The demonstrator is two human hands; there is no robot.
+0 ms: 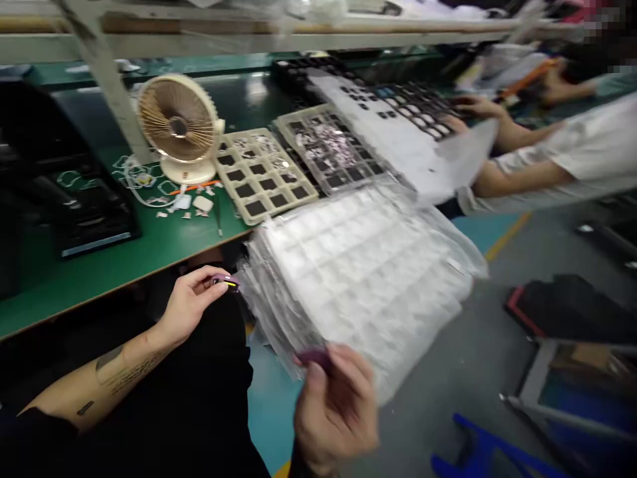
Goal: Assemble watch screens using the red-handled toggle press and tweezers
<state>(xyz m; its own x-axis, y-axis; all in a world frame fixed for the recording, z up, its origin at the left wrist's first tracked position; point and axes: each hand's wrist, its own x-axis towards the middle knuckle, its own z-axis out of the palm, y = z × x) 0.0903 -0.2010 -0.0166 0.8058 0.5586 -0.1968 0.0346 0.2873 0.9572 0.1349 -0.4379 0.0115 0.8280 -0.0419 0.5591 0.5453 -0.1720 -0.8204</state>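
Observation:
My left hand (186, 305) is closed, pinching a small dark purple part (225, 281) with a yellow streak between thumb and fingers, in front of the bench edge. Lower down and nearer the camera, my right hand (341, 405), smeared by motion, pinches another small purple piece (316, 358); its exact kind is unclear. Just beyond both hands lies a stack of clear plastic trays (363, 265) with square pockets, wrapped in thin film. The stack juts out past the bench over the floor.
On the green bench (184, 255) stand a small fan (178, 126), a beige compartment tray (243, 211) and a clear tray of small parts (326, 149). Tweezers (218, 216) and cables lie nearby. At right, a co-worker's arms (527, 159) reach over trays. A blue frame (478, 445) stands below.

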